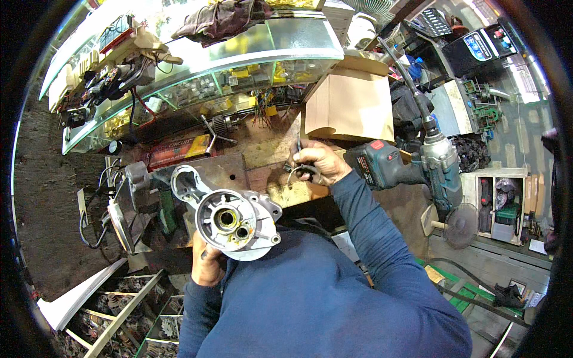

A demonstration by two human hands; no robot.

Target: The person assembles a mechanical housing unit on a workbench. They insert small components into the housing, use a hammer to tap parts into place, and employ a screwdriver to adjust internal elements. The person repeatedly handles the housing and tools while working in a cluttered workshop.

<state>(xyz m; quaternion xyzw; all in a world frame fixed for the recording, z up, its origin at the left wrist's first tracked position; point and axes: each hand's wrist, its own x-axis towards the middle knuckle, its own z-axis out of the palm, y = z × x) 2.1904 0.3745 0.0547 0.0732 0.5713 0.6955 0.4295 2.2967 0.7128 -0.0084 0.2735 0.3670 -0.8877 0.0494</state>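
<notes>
My left hand (206,265) grips a grey cast-metal housing (261,225) from below and holds it up in front of my chest. The housing has a wide round mouth, a bore at its middle with yellowish grease around it, a smaller bore beside that, and bolt ears at its edge. Most of my left fingers are hidden behind it. Over the bench, to the right of the housing, my right hand (322,161) is closed on a small dark part (290,169) with a thin upright stem and a curved piece below. Its exact kind cannot be made out.
A cordless impact wrench (443,170) with a long socket stands right of my right forearm. Behind my hands are an open cardboard box (349,104), a red box (179,151) and a glass case (197,53) with small parts. A grinder-like machine (136,185) sits left.
</notes>
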